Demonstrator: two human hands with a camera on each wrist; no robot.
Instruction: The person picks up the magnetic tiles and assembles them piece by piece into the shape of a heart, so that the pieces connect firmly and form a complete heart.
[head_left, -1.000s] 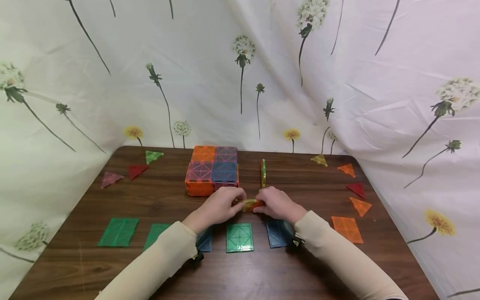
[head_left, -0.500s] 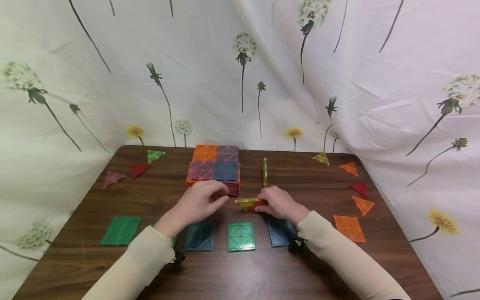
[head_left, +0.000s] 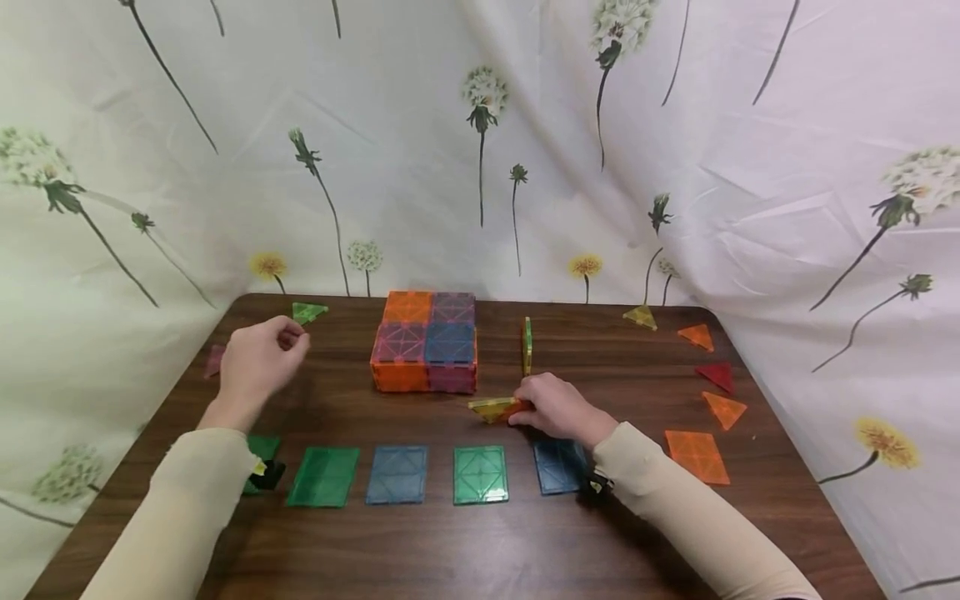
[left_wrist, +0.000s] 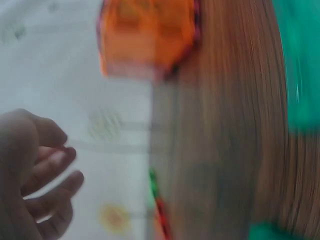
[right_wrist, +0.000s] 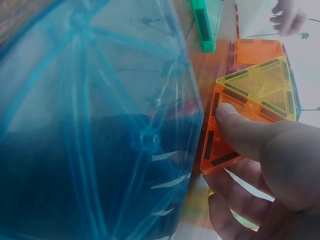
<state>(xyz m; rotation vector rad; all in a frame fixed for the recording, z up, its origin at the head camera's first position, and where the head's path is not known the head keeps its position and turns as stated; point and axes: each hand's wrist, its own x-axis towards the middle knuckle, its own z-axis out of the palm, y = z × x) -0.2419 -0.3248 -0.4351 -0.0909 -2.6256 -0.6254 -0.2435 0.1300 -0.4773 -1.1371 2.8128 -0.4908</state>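
My right hand (head_left: 558, 406) pinches an orange triangular magnetic tile (right_wrist: 245, 107) between thumb and fingers. Edge to edge with it stands a yellow triangular tile (right_wrist: 267, 82), both held upright above the table's middle. Over the table's left side, my left hand (head_left: 262, 358) hangs with loosely bent fingers and nothing between them. Just beyond it lies a green triangular tile (head_left: 309, 312). A pink triangular tile (head_left: 215, 360) shows partly at its left. A red tile (left_wrist: 163, 220) appears blurred in the left wrist view; the hand covers its spot in the head view.
A box built of square tiles (head_left: 401, 377) stands left of centre at the back. Behind the right hand, a green and yellow piece (head_left: 527, 346) stands on edge. Green and blue squares (head_left: 397, 475) line the front. An orange square (head_left: 697, 457) and several triangles lie at right.
My left hand has let go of the yellow tile and moved left, past the box, to the triangles at the far left. My right hand stays in place with the joined tiles.
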